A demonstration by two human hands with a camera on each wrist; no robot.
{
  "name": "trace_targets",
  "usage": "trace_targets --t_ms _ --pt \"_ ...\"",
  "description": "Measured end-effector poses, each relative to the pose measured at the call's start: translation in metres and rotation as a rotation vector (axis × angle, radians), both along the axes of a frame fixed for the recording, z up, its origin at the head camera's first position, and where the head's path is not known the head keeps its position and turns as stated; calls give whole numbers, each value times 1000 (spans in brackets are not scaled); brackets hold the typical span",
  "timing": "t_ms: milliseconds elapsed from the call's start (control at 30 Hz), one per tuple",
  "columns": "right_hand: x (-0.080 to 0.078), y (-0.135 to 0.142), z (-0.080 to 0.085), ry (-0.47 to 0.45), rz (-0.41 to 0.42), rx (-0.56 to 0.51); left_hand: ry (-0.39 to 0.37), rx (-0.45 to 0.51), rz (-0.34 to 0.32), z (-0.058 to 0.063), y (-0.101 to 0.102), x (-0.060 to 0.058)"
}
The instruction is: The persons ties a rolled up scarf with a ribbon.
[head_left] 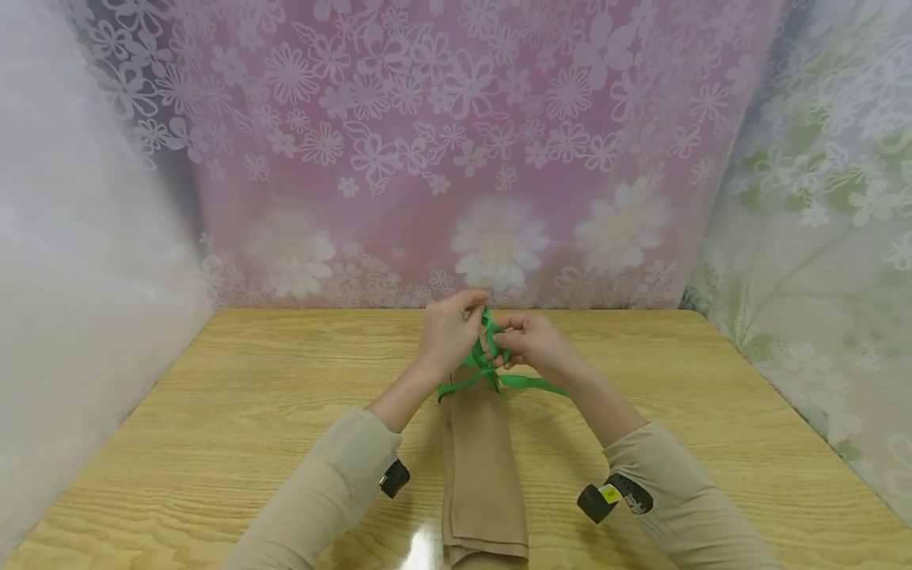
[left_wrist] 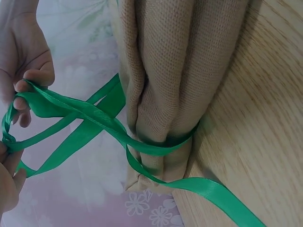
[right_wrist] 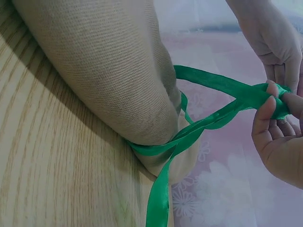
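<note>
A long folded bundle of brown coarse-woven cloth (head_left: pixel 480 467) lies on the table, its far end gathered. Green ribbon (head_left: pixel 523 381) wraps round that far end and crosses over itself on top. Above the crossing, my left hand (head_left: pixel 449 328) pinches a raised part of the ribbon between thumb and fingers. My right hand (head_left: pixel 537 344) grips another part close to it, fingers curled. In the right wrist view, both hands meet at a bunched piece of ribbon (right_wrist: pixel 258 97) off the cloth. One ribbon tail (left_wrist: pixel 208 187) trails to the right in the head view.
The wood-grain table (head_left: pixel 214 443) runs up to a pink flowered sheet (head_left: pixel 456 158) at the back. Pale sheets (head_left: pixel 826 237) hang along both sides. Each forearm wears a small black camera (head_left: pixel 394 479) on a strap.
</note>
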State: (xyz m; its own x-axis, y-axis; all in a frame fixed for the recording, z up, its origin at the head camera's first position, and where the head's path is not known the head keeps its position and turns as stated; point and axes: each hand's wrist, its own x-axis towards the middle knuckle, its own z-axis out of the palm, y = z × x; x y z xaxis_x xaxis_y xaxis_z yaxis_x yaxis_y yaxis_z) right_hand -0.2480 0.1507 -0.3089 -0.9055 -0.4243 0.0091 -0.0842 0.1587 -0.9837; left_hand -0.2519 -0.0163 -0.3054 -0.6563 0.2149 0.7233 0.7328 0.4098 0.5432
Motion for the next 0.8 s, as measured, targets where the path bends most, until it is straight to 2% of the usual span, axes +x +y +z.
trace_targets --t_ms 200,467,600,800 --pt "0 -2 1 -3 2 -73 -7 0 -3 -1 -1 -2" --pt "1 -5 0 10 -58 -238 -14 -21 15 -1 -2 -6" --pt "1 -7 0 37 -73 -309 -53 -35 13 -2 -3 -6" --pt "1 -8 -3 86 -100 -345 -104 -54 10 -4 -3 -7"
